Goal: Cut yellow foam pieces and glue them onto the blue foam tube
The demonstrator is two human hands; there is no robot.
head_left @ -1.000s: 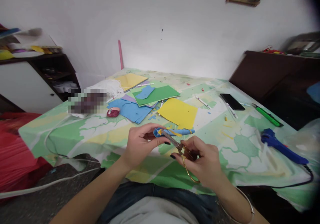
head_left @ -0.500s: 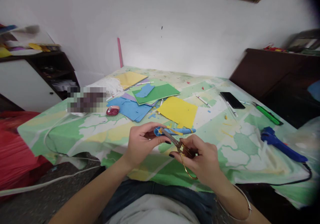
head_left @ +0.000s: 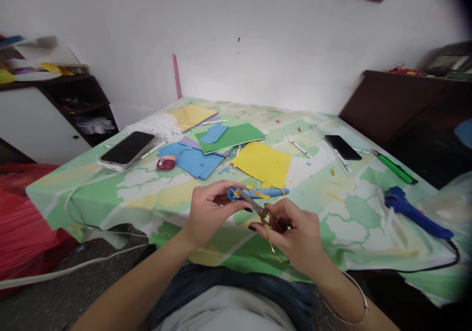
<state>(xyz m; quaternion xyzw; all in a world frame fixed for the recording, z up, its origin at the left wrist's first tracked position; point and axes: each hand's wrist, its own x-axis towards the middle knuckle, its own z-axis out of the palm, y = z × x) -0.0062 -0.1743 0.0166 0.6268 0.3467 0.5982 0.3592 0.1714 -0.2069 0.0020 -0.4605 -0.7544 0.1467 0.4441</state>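
Note:
A rolled blue paper tube (head_left: 271,193) with thin yellow strips on it lies across in front of me, above the table's front part. My left hand (head_left: 212,208) is closed around its left end, thumb below and fingers behind. My right hand (head_left: 295,230) grips a pair of scissors (head_left: 254,204) with gold handles. Their blades point up and left, over the tube's left end by a yellow strip. Whether the blades touch the strip I cannot tell. Just beyond the tube lies a yellow sheet (head_left: 265,161).
Blue sheets (head_left: 199,163) and a green sheet (head_left: 239,138) lie further back. One phone (head_left: 127,149) is at left, another phone (head_left: 342,147) at right. A green cutter (head_left: 396,168) and a blue glue gun (head_left: 418,215) with its cord lie on the right. A red eraser-like object (head_left: 166,162) is left.
Both hands, the tube and the scissors stay almost in place. The phone on the left, blurred out by blocks before, now shows plainly.

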